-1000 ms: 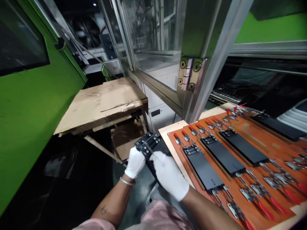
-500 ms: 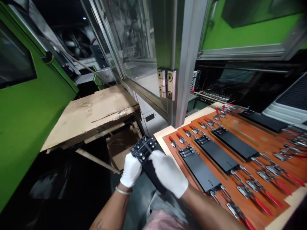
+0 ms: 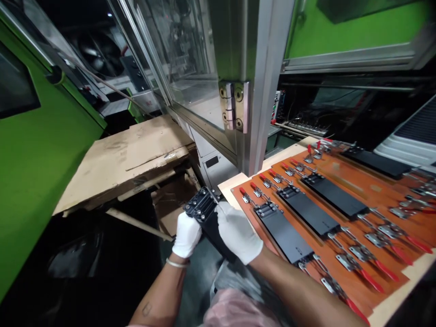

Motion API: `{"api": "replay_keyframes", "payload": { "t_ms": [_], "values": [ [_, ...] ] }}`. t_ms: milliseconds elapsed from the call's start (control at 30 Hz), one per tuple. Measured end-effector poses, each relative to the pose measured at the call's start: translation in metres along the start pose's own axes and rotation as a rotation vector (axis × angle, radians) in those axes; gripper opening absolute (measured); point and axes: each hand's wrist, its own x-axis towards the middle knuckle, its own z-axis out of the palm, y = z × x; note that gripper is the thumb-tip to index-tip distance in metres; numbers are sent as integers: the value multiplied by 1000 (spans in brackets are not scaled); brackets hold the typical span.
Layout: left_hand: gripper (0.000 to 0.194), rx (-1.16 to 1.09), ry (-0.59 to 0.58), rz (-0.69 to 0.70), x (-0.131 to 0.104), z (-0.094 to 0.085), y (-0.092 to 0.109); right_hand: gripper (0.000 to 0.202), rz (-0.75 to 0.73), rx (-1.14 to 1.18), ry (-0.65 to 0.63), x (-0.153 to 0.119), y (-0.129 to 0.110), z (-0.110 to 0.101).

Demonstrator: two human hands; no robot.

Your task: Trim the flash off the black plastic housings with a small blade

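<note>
A long black part [image 3: 215,231] with metal studs at its upper end is held out in front of me, off the table. My left hand [image 3: 187,235], in a white glove, grips its left edge near the studded end. My right hand [image 3: 238,234], also gloved, is closed at the right side of the part, with a thin rod-like tool [image 3: 214,196] showing at the fingertips over the studs. To the right, similar black parts [image 3: 286,234] lie on an orange fixture board [image 3: 371,290] between red-handled toggle clamps [image 3: 371,278].
A glass door frame with a metal hinge [image 3: 235,107] stands ahead, above the board's left corner. Flattened cardboard [image 3: 129,150] lies on a stand at the left. Green machine panels [image 3: 68,122] rise at the left and upper right.
The view has shifted slightly. The thin tool at my right fingertips is now more upright and nearer the right edge of the studded end. Both hands keep their hold.
</note>
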Motion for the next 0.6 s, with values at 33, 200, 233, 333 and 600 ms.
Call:
{"api": "replay_keyframes", "payload": {
  "t_ms": [33,200,233,333,600],
  "values": [
    [26,30,-5,14,0,0,-1,29,-22,-4,-14,1,1,0],
    [26,132,-20,141,-2,1,-5,28,64,18,7,4,11,0],
    [26,149,-17,168,-1,1,-5,27,80,46,13,5,13,0],
    [26,142,-34,173,1,3,-3,25,81,181,39,3,20,-3],
    [29,207,-97,71,13,14,1,30,-3,178,-23,-7,16,-3]
  ]
}}
